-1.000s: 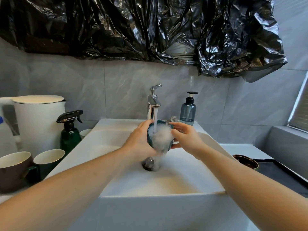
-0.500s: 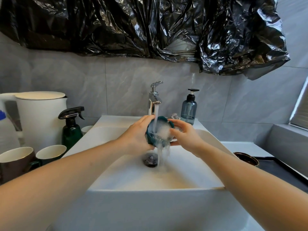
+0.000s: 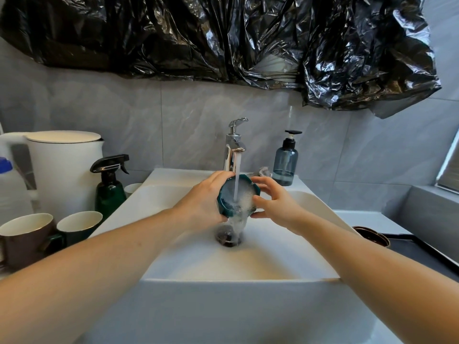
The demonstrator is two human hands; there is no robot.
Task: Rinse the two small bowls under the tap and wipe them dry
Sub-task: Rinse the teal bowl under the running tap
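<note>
Backdrop: grey marbled wall tiles (image 3: 104, 115), with crumpled black plastic sheeting (image 3: 223, 38) hung across the top, above the tap.
Sink: white rectangular basin (image 3: 238, 301) directly below the tap, with a dark drain (image 3: 228, 237) in its floor under the stream.
Tap: chrome tap (image 3: 233, 147) at the back rim of the basin, running; a thin stream of water (image 3: 237, 180) falls straight down from its spout.
Teal bowl: small teal bowl (image 3: 237, 198) with a notched rim, held under the tap and above the drain, tilted so its opening faces the camera; the stream lands inside it and frothy water spills from its lower edge.
Left hand: left hand (image 3: 206, 199) wraps around the bowl's left side, fingers curled behind it, thumb side toward the rim.
Right hand: right hand (image 3: 275, 202) holds the bowl's right edge, thumb below and fingers bent over the rim.
Second bowl: dark brown bowl (image 3: 371, 235) well to the right of the tap, on the counter beside a dark tray (image 3: 432, 254).
Right of the tap: blue-grey pump bottle (image 3: 285, 161) on the basin's back ledge.
Left of the tap: green spray bottle (image 3: 109, 187), white kettle (image 3: 62, 170), a brown mug (image 3: 24, 239) and a green mug (image 3: 79, 223).
</note>
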